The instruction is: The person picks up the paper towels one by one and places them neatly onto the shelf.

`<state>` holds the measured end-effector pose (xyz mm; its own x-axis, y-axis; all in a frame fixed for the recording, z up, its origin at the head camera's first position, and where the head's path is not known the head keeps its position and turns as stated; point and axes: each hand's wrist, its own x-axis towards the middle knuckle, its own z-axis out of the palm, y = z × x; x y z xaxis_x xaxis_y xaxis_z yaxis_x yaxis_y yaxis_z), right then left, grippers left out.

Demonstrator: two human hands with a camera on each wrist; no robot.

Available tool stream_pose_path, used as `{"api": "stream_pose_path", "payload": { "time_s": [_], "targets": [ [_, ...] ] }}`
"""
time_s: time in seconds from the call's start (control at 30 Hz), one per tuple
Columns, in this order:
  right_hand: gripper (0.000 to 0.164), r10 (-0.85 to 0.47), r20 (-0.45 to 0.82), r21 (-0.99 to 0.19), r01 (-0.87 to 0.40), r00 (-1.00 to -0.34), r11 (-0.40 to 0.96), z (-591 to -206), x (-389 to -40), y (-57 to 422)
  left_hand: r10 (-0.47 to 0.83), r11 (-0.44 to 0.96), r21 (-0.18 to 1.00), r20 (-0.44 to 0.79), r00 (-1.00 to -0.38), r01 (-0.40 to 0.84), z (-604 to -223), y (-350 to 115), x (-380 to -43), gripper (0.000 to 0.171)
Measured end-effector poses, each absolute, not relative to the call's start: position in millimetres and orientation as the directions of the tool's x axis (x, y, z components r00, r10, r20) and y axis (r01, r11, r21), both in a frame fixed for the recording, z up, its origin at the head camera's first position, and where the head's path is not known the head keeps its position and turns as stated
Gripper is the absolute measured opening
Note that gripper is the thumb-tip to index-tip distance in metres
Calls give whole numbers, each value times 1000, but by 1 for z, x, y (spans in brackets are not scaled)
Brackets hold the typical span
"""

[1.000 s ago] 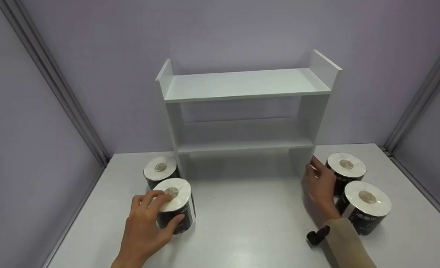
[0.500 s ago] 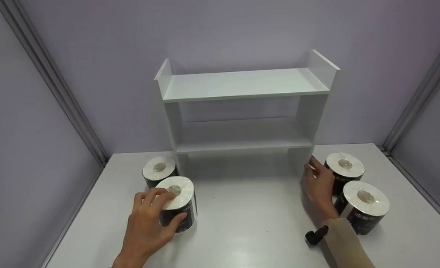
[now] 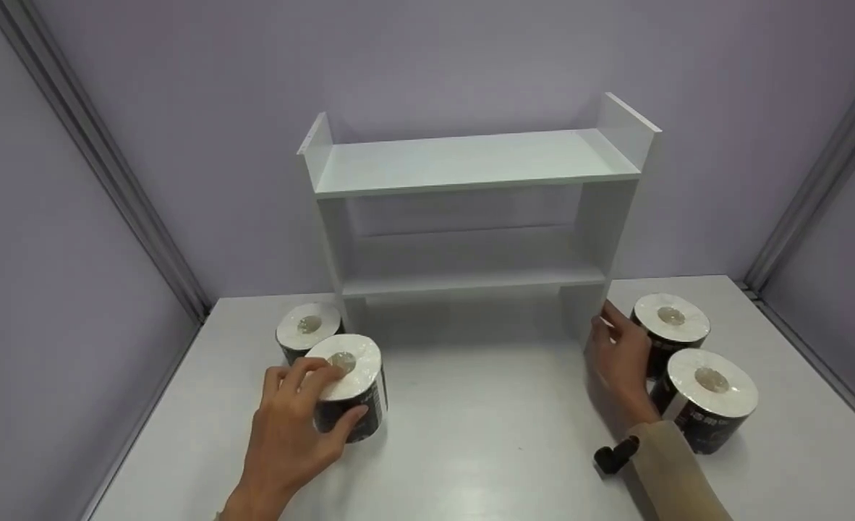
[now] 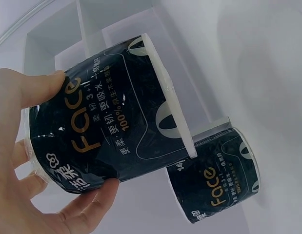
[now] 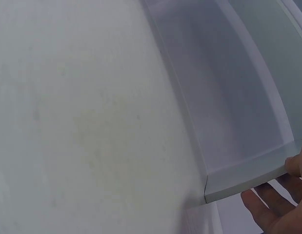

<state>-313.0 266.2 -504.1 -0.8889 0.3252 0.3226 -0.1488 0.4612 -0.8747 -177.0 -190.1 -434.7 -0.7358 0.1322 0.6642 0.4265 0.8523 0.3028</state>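
A toilet paper roll (image 3: 361,383) in a black wrapper is gripped by my left hand (image 3: 283,434), fingers over its top and thumb against its side. In the left wrist view, the held roll (image 4: 111,117) shows gold "Face" lettering. A second roll (image 3: 291,334) stands behind it, beside the left side of the white shelf unit (image 3: 471,163). My right hand (image 3: 621,358) pinches the front edge of the shelf unit's right side panel. In the right wrist view, the thumb and fingers of this hand (image 5: 282,207) lie on opposite faces of the panel (image 5: 248,184).
To the right of my right hand stand two more rolls, a rear one (image 3: 688,329) and a nearer one (image 3: 738,398). Everything rests on a white table (image 3: 471,449). A wall (image 3: 471,58) rises behind the shelf unit, with side partitions left and right.
My left hand and the held roll have moved slightly forward and to the right. The right hand keeps its grip on the shelf panel.
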Motion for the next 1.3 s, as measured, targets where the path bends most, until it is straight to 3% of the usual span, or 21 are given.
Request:
{"api": "stream_pose_path", "payload": {
  "time_s": [0.27,0.57,1.0,1.3],
  "targets": [
    [47,325,326,-871,-148,-888,468,-505,-312,267,136,847,311,659,-740,432,-433,-187,-179,48],
    [48,346,241,-913,-91,-907,397,-503,-308,267,145,837,317,657,-740,445,-431,-181,-184,48],
    [46,319,338,-874,-170,-885,456,-508,-311,267,136,843,315,659,-739,436,-431,-179,-186,50],
    [47,328,292,-886,-125,-898,446,-507,-309,266,155,826,308,682,-715,472,-425,-175,-189,48]
  ]
}}
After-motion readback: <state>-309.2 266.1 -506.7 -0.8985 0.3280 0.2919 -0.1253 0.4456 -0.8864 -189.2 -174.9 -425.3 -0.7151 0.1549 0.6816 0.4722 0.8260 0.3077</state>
